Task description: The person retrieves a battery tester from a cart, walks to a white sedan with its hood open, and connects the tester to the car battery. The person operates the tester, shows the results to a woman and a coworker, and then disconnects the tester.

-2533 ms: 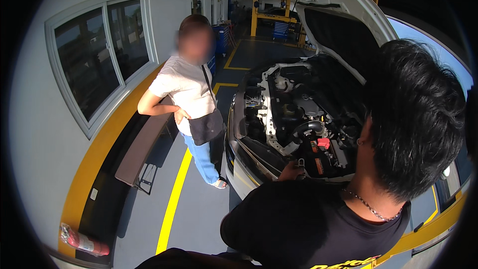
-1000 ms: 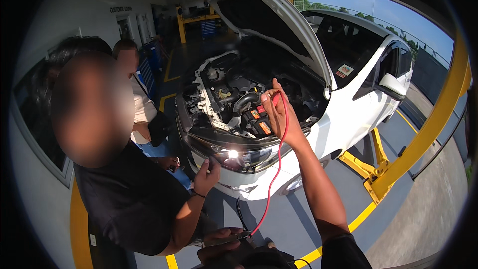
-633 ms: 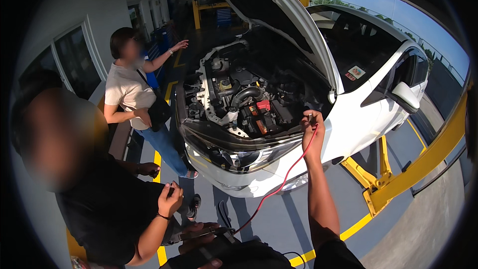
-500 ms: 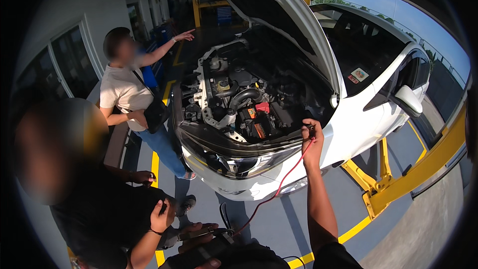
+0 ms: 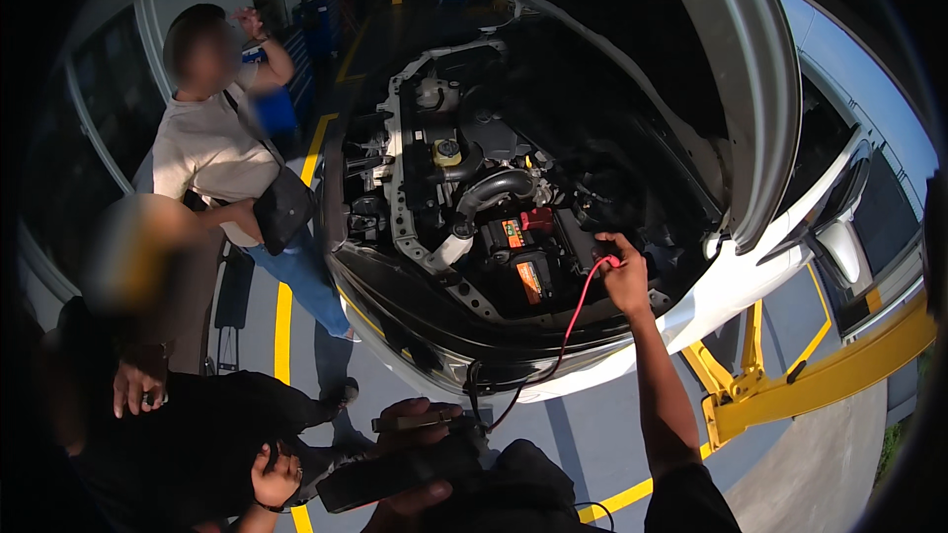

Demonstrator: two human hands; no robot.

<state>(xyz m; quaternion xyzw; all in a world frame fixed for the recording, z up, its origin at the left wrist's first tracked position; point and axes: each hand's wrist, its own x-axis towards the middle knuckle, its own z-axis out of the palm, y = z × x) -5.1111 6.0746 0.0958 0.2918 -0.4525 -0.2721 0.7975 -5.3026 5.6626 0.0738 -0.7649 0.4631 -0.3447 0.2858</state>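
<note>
My right hand grips a red clamp on a red lead, held over the engine bay beside the black battery with orange labels and a red terminal cover. A large black air intake hose lies just behind the battery. At the lower middle, my left hand holds a dark handheld device, its fingers wrapped round it. The red lead and a black cable run from its top end, the black one looping up by the front bumper of the white car. The car's bonnet stands raised.
A person in a light shirt stands left of the car, a hand near the head. Another person in black is close at my lower left. A yellow lift arm is at right; blue tool cabinets stand behind.
My view has swung closer over the engine bay. My right hand with the red clamp has moved in nearer the battery. The light-shirted person's outstretched arm has bent back toward the head.
</note>
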